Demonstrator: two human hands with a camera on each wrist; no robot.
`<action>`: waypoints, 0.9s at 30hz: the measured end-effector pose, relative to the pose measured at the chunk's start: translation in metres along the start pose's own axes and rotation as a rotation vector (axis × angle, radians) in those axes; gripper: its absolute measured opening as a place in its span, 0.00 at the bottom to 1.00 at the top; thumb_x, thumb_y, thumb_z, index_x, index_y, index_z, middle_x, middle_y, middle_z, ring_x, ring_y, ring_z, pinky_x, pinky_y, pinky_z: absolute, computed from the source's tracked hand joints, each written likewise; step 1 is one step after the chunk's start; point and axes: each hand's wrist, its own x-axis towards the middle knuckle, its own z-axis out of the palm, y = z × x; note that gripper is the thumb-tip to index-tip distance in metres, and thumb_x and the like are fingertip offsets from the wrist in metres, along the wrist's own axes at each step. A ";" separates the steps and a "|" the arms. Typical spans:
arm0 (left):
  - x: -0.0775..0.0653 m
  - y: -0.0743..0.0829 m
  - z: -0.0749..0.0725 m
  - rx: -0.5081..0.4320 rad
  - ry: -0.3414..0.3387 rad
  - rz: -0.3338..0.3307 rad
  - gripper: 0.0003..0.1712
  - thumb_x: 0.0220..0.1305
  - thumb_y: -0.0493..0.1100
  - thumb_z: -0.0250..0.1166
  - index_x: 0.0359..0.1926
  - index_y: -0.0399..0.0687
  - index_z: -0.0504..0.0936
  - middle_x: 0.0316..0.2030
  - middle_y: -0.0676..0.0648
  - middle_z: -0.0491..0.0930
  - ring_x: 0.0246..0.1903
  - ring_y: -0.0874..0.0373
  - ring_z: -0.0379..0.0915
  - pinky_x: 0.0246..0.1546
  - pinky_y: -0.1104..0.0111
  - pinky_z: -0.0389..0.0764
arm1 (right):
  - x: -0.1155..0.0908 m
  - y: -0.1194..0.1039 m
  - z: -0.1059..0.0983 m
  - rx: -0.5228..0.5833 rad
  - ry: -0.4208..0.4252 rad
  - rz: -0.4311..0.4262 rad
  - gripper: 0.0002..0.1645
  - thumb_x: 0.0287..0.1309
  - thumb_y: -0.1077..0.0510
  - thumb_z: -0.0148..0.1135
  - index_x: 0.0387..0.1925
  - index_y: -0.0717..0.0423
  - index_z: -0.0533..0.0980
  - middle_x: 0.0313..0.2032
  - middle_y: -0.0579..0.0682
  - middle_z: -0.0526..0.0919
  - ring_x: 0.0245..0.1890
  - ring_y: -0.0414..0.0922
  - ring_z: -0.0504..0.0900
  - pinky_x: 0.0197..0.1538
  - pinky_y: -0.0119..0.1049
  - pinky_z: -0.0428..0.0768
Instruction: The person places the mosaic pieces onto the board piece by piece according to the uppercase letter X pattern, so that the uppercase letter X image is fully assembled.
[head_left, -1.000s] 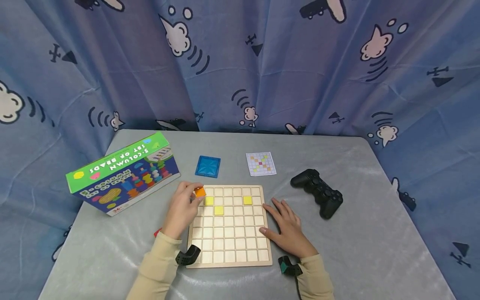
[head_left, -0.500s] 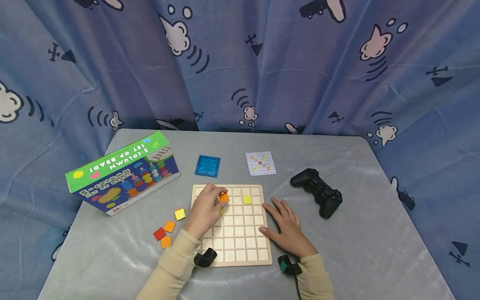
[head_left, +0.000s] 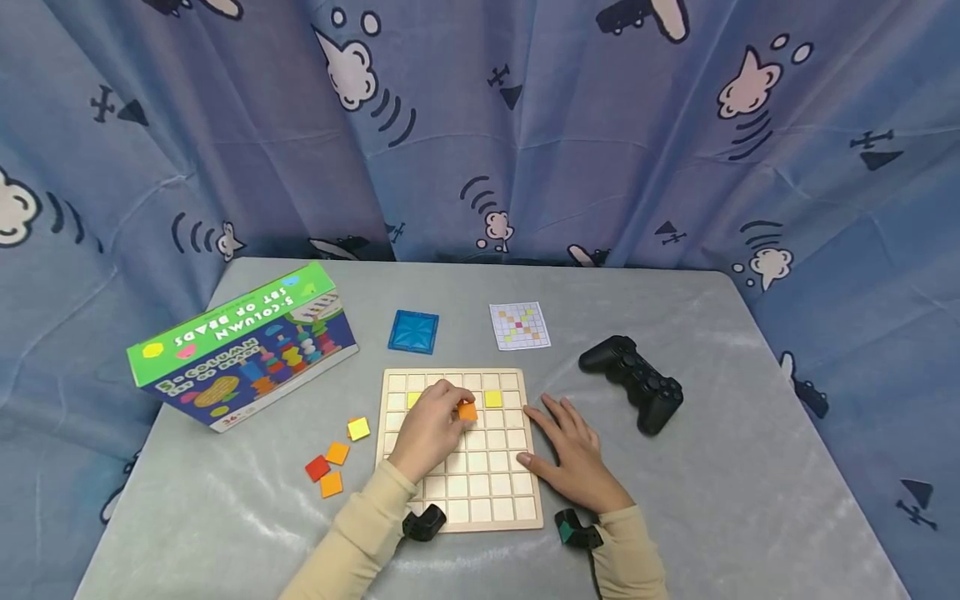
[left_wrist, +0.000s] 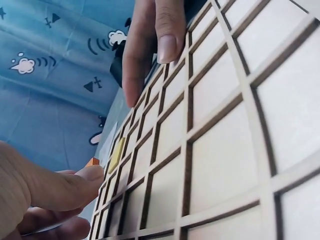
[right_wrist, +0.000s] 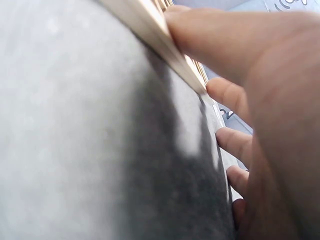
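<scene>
My left hand [head_left: 430, 429] pinches an orange square tile [head_left: 467, 412] over the upper middle of a wooden grid board [head_left: 480, 527]. In the left wrist view only a small corner of the orange tile [left_wrist: 93, 162] shows past the thumb. One yellow tile [head_left: 492, 399] sits in a cell right of that hand, and another yellow tile [head_left: 413, 400] shows partly at its left. What lies under the hand is hidden. With fingers spread, my right hand [head_left: 573, 458] rests at the board's right edge, its thumb on the rim; the right wrist view shows this thumb [right_wrist: 215, 37] too.
Left of the board lie a red tile [head_left: 317, 468], orange tiles [head_left: 332, 483] and a yellow tile [head_left: 359, 428]. Behind it are a blue square tray [head_left: 413, 332] and a pattern card [head_left: 520, 326]. A box [head_left: 247, 350] stands back left, a black game controller [head_left: 632, 383] at right.
My left hand has carried the orange tile rightward from the board's upper left corner to its upper middle, uncovering the loose tiles at left. The right hand stays in place.
</scene>
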 end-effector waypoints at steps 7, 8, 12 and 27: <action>0.000 -0.004 0.006 0.017 -0.039 -0.004 0.15 0.53 0.38 0.73 0.43 0.47 0.83 0.38 0.50 0.78 0.35 0.59 0.70 0.35 0.68 0.75 | 0.000 -0.001 0.000 -0.005 -0.004 0.003 0.43 0.57 0.37 0.62 0.71 0.39 0.60 0.74 0.54 0.50 0.73 0.59 0.42 0.61 0.65 0.46; 0.000 -0.004 0.007 0.018 -0.046 -0.005 0.15 0.53 0.38 0.73 0.43 0.47 0.83 0.38 0.50 0.78 0.35 0.58 0.70 0.36 0.67 0.75 | 0.000 -0.001 0.000 -0.004 -0.005 0.001 0.43 0.57 0.37 0.62 0.71 0.39 0.60 0.74 0.54 0.50 0.73 0.59 0.42 0.61 0.66 0.46; 0.000 -0.004 0.009 0.026 -0.054 0.009 0.15 0.53 0.39 0.73 0.43 0.48 0.83 0.39 0.50 0.78 0.37 0.57 0.71 0.39 0.66 0.76 | 0.001 -0.001 -0.001 -0.001 -0.004 -0.003 0.43 0.57 0.37 0.62 0.71 0.40 0.60 0.73 0.54 0.50 0.73 0.59 0.42 0.61 0.66 0.46; 0.002 -0.005 0.014 0.025 -0.041 0.070 0.14 0.52 0.37 0.73 0.41 0.49 0.84 0.39 0.53 0.81 0.39 0.57 0.74 0.43 0.64 0.77 | 0.000 -0.001 0.000 0.003 -0.003 -0.003 0.43 0.57 0.37 0.62 0.71 0.38 0.59 0.74 0.53 0.50 0.73 0.59 0.41 0.61 0.65 0.46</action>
